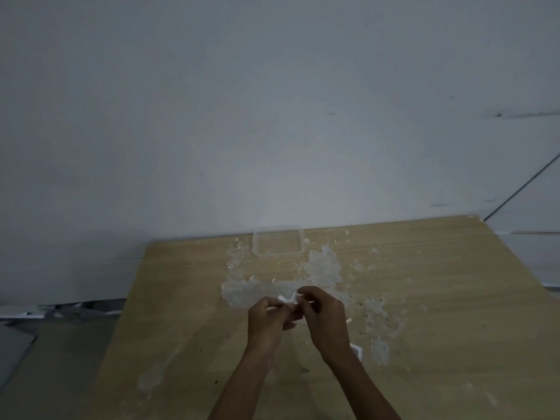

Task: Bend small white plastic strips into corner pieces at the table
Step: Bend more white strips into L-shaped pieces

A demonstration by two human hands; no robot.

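One white strip (287, 298) in the pinching grip of two hands, left hand (268, 321) and right hand (324, 316).

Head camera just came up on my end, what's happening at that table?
A person holds a small white plastic strip between both hands, left hand and right hand pinching it above the light wooden table. White scraps are scattered across the tabletop, a clear square plastic container sits by the wall, and another white piece lies beside the right wrist.

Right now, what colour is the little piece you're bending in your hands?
White. The small plastic strip pinched between the left hand and the right hand shows best in the head view.
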